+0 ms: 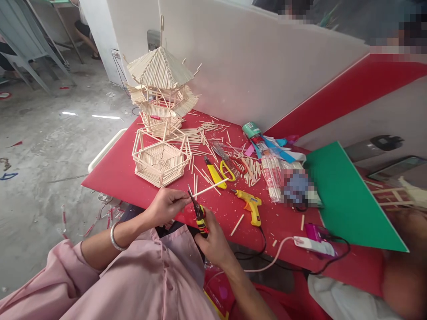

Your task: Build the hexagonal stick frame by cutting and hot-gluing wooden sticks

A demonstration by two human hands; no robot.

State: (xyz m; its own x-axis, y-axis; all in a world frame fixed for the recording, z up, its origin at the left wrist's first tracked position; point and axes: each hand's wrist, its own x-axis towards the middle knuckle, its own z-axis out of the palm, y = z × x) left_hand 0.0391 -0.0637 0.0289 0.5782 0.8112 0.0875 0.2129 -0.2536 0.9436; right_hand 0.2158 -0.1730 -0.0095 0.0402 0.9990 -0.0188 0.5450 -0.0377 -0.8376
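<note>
My left hand (170, 205) pinches one end of a thin wooden stick (213, 186) near the table's front edge. The stick points to the right over the red tabletop. My right hand (211, 235) is wrapped round the yellow and black handles of a cutting tool (200, 220), whose dark jaws meet the stick beside my left fingertips. Behind my left hand sits a hexagonal stick frame (162, 162) with a spiral-like floor. Farther back rises a pagoda-shaped stick model (163, 84) with two roof tiers.
Yellow-handled scissors (227, 171), a yellow cutter (214, 172), a glue gun (250, 206) with a cable and many loose sticks lie on the red table (213, 218). Bagged sticks (271, 178), a green board (353, 200) and a power strip (313, 246) are rightward. A blurred person is at lower right.
</note>
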